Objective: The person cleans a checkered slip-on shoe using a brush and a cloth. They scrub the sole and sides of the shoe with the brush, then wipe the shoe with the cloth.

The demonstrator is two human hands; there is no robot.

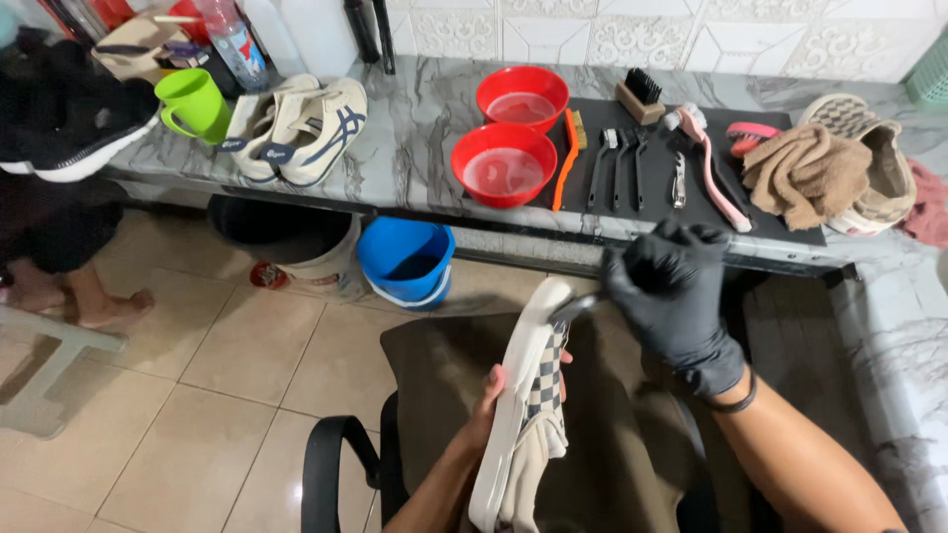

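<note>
White sole of our checkered shoe [528,395] under scrub: left hand [489,400] grips it, gloved right hand [671,296] clenches small brush [581,306]; mate [869,158] waits untouched on counter.

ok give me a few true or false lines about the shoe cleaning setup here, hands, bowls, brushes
1. The right hand wears a black glove and holds a small tool against the checkered shoe. True.
2. The left hand wears a glove too. False: it is bare and grips the shoe from below.
3. Two red bowls stand on the counter. True.
4. The bucket under the counter is yellow. False: it is blue.
5. The green cup stands right of the bowls. False: it stands left, beside a pair of cream sneakers.
6. Brushes lie on a dark mat. True.
</note>
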